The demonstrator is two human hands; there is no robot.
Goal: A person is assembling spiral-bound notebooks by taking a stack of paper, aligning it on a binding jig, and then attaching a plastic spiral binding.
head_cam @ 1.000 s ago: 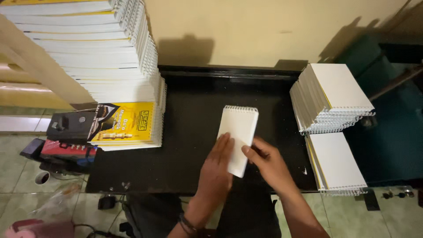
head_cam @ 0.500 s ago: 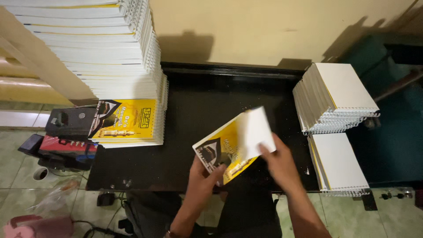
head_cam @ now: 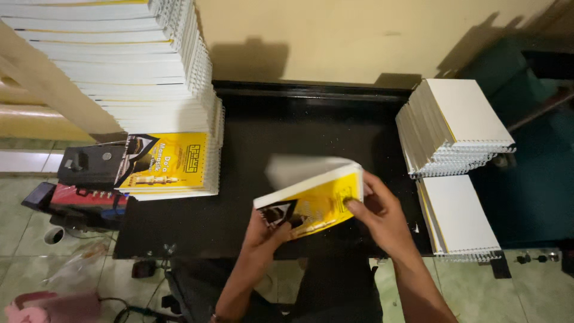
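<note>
I hold a spiral-bound booklet (head_cam: 317, 203) with a yellow and black cover above the black table (head_cam: 287, 131). It is tilted, cover toward me, with white pages fanning out blurred at the top. My left hand (head_cam: 266, 230) grips its lower left corner from below. My right hand (head_cam: 379, 209) holds its right edge, fingers on the cover.
A tall leaning stack of white spiral booklets (head_cam: 119, 60) fills the left, with a yellow-covered one (head_cam: 164, 161) lowest in view. Two more white stacks sit at the right (head_cam: 454, 125) (head_cam: 460, 215). A black device (head_cam: 89, 164) rests at the left edge. Tiled floor lies below.
The booklet lay flat, white side up, a second ago. I lifted and turned it so the yellow cover shows; now it is tilted further and its pages are fanning.
</note>
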